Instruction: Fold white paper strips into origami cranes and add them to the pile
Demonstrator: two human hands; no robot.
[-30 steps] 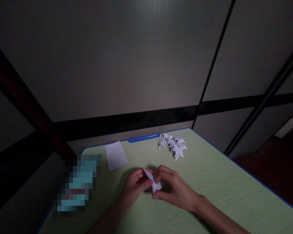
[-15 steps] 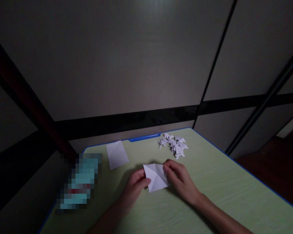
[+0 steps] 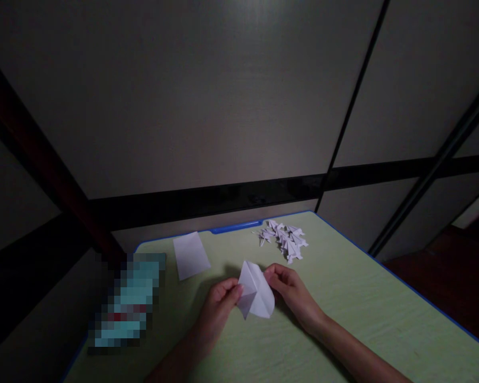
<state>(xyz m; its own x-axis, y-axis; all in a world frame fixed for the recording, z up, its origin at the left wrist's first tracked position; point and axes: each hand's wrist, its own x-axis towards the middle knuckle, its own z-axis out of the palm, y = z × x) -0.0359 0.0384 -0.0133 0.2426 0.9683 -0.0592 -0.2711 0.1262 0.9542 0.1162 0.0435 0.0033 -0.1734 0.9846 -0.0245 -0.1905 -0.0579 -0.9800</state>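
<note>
A creased white sheet of paper is held up between my two hands, just above the table. My left hand pinches its left edge between thumb and fingers. At the upper right edge, my right hand grips the paper, its fingertips partly hidden behind the sheet. Fold lines meet near the middle of the paper, and its lower part bends outward. Beyond my right hand lies a cluster of small folded white paper figures. A flat white sheet rests past my left hand.
The pale green table has a blue edge and a blue slotted handle at the back. On its left side lies a blurred teal object. Dark-banded cabinet panels rise behind the table.
The paper has turned and opened out from a flatter folded shape, with a corner now pointing up. Both hands keep hold of it and have shifted only slightly.
</note>
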